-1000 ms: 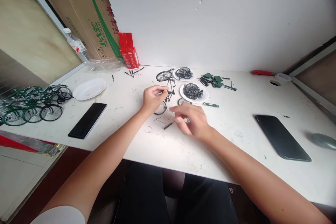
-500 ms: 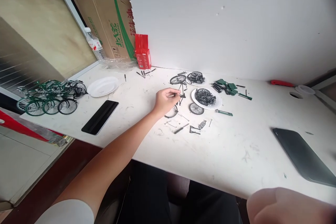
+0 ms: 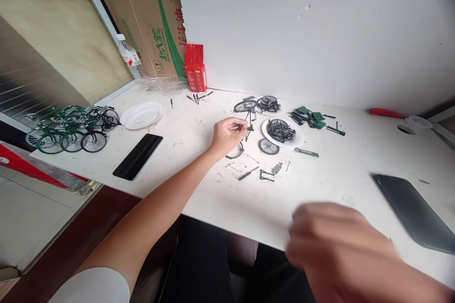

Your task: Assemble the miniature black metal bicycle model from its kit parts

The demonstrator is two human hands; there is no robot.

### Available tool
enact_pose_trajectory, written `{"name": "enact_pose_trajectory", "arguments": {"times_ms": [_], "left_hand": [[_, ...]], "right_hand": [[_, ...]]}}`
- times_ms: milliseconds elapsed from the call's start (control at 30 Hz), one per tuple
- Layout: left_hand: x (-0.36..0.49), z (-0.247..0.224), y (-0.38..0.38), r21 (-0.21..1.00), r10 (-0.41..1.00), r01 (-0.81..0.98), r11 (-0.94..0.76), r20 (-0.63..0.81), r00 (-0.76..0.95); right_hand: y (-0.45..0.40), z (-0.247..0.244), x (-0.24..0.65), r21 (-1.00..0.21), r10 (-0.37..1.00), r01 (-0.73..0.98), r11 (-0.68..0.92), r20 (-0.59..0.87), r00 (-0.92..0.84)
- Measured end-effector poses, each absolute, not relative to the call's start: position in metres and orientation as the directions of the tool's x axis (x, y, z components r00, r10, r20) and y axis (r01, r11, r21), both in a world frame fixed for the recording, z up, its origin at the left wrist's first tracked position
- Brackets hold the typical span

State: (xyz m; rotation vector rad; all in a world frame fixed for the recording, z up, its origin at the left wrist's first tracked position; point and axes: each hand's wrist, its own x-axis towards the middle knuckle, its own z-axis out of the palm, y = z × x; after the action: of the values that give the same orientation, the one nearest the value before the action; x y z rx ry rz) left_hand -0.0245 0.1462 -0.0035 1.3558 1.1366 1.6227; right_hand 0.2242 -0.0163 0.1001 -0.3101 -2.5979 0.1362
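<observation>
My left hand pinches a small black model bicycle, upside down above the white table. One wheel shows at its top; a second wheel is partly hidden behind my wrist. Smeared by motion, my right hand is over the table's front edge, apart from the parts, and its fingers cannot be made out. Near the left hand lie a loose spoked wheel, a dark rod-like tool, a small black bracket and a grey rack-like piece.
Paper plates with black wheels and parts stand behind. Green pieces lie to their right. Finished-looking model bicycles, a white plate and a phone are left. A dark flat case lies right.
My right hand has swung in from the lower right corner, up and left over the table edge. The left hand keeps its pinch on the bicycle; the view has shifted slightly.
</observation>
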Motion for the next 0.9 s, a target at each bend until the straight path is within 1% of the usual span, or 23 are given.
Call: {"name": "enact_pose_trajectory", "arguments": {"times_ms": [33,67,100,133,167,200,267,367,433,500,600,767,833,900], "left_hand": [[-0.025,-0.004,0.147,0.936,0.919,0.011,-0.351,0.347,-0.187],[-0.025,-0.004,0.147,0.935,0.918,0.013,-0.353,0.349,-0.189],[-0.025,-0.004,0.148,0.935,0.917,0.016,-0.355,0.351,-0.19],[-0.025,-0.003,0.148,0.934,0.916,0.018,-0.356,0.353,-0.19],[-0.025,-0.003,0.148,0.934,0.916,0.02,-0.356,0.353,-0.188],[-0.025,-0.002,0.148,0.934,0.917,0.021,-0.356,0.353,-0.187],[-0.024,-0.002,0.147,0.936,0.919,0.02,-0.353,0.35,-0.184],[-0.024,-0.001,0.146,0.938,0.922,0.02,-0.345,0.343,-0.178],[-0.023,-0.002,0.146,0.941,0.924,0.024,-0.338,0.337,-0.181],[-0.022,-0.003,0.146,0.945,0.927,0.025,-0.327,0.326,-0.187],[-0.022,-0.004,0.145,0.95,0.931,0.022,-0.312,0.311,-0.192],[-0.022,-0.006,0.144,0.952,0.936,0.017,-0.305,0.303,-0.178],[-0.022,-0.007,0.144,0.951,0.937,0.016,-0.307,0.306,-0.171],[-0.022,-0.008,0.144,0.949,0.937,0.021,-0.313,0.313,-0.158]], "right_hand": [[0.003,0.096,0.213,-0.083,0.171,0.149,0.985,0.528,-0.832],[0.022,0.089,0.202,0.01,0.071,0.094,0.995,0.581,-0.81],[0.039,0.079,0.192,0.113,-0.012,0.075,0.991,0.628,-0.778],[0.054,0.068,0.183,0.171,-0.014,0.108,0.979,0.59,-0.807],[0.066,0.057,0.176,0.205,-0.005,0.131,0.97,0.556,-0.831],[0.074,0.046,0.172,0.21,0.019,0.151,0.966,0.526,-0.85],[0.082,0.03,0.169,0.163,0.089,0.198,0.967,0.51,-0.856],[0.083,0.018,0.175,0.008,0.229,0.265,0.964,0.475,-0.849],[0.083,0.015,0.179,-0.073,0.288,0.287,0.955,0.447,-0.847],[0.084,0.011,0.181,-0.109,0.308,0.29,0.951,0.432,-0.848],[0.086,0.004,0.18,-0.12,0.297,0.272,0.955,0.439,-0.848],[0.085,0.004,0.178,-0.154,0.296,0.253,0.955,0.523,-0.799],[0.086,0.007,0.18,-0.22,0.335,0.253,0.942,0.574,-0.747],[0.09,0.009,0.184,-0.325,0.409,0.251,0.912,0.656,-0.635]]}}
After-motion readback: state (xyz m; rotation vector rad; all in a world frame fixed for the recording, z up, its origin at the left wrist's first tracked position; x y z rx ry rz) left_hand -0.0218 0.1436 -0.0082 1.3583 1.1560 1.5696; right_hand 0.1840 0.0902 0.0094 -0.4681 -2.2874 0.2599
